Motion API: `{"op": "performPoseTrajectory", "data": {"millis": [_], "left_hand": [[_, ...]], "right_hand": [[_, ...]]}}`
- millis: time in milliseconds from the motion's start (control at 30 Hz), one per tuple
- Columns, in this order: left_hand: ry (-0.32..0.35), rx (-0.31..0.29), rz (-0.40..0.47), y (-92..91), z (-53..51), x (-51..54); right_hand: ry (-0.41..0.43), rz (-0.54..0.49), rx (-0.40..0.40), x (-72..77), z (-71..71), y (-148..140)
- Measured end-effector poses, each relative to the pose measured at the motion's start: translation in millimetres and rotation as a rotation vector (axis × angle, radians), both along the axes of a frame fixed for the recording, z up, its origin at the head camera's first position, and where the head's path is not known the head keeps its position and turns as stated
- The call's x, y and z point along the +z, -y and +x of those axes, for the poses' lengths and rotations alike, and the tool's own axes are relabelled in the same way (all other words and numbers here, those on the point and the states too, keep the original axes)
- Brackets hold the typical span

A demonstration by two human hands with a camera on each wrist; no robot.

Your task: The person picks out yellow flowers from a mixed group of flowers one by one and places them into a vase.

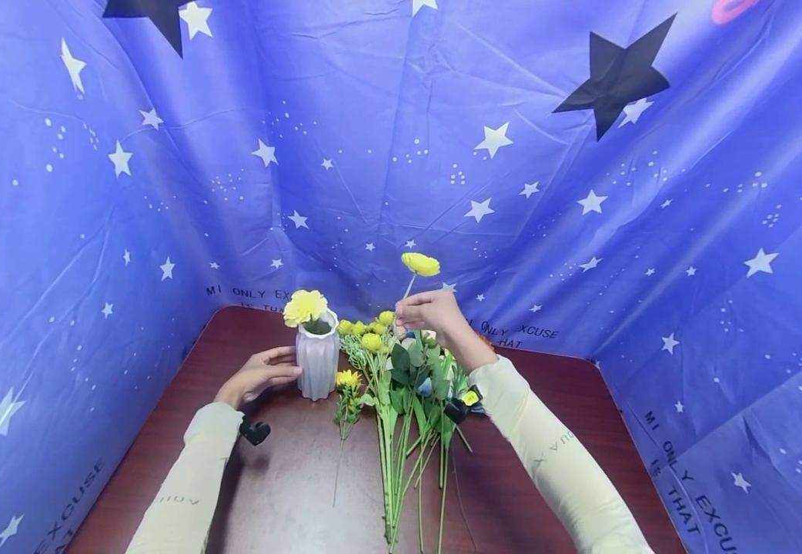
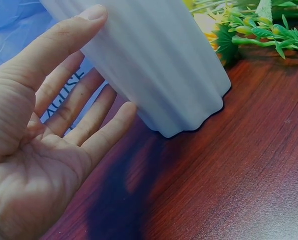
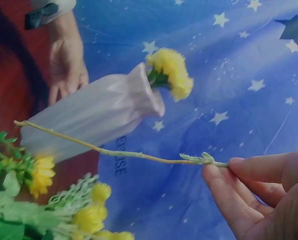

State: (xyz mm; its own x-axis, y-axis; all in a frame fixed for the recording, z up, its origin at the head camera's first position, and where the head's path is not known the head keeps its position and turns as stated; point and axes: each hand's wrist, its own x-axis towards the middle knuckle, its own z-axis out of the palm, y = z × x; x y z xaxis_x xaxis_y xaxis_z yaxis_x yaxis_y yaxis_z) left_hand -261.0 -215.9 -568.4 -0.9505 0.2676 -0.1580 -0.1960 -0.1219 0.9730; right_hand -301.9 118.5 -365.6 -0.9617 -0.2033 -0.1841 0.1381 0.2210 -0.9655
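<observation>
Item: dark red table (image 1: 276,492), nearest to my view, bearing the rest.
Item: bunch of flowers (image 1: 390,477), laid flat, stems toward me and heads away, probably so that single pieces can be drawn out.
Item: small yellow sprig (image 1: 349,381), apart from the bunch on its left, thin stem also toward me.
Item: my left hand (image 1: 262,375), fingers spread and gripping nothing, fingertips at the vase's left side, presumably to steady it; from here I cannot tell how many of them touch.
Item: white fluted vase (image 1: 317,362), upright on the table, left of the bunch, one yellow bloom (image 1: 306,307) in its mouth.
Item: my right hand (image 1: 436,312), thumb and fingers closed in a pinch, raised above the bunch.
Item: yellow flower (image 1: 420,264), pinched below its head, which I judge leaves the lower stem free to aim.
Item: blue star-printed backdrop (image 1: 373,154), farthest.
</observation>
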Motion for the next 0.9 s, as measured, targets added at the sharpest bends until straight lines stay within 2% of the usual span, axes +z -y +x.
{"op": "performPoseTrajectory", "data": {"millis": [167, 367, 467, 700, 900], "left_hand": [[0.004, 0.009, 0.002, -0.7, -1.1, -0.6], [0.008, 0.011, 0.003, -0.2, 0.0, 0.7], [0.001, 0.004, -0.004, 0.2, 0.9, 1.4], [0.002, -0.003, 0.019, 1.1, 1.5, 0.9], [-0.003, -0.008, 0.023, -0.2, 1.7, 0.9]], "right_hand": [[-0.037, -0.059, -0.053, 18.1, 3.3, 6.4], [-0.151, -0.186, -0.114, 34.1, 4.6, 8.6], [-0.222, -0.251, -0.131, 39.0, 4.2, 9.7], [-0.389, -0.322, -0.184, 48.2, 4.4, 14.9], [-0.438, -0.373, -0.203, 51.3, 4.0, 20.3]]}}
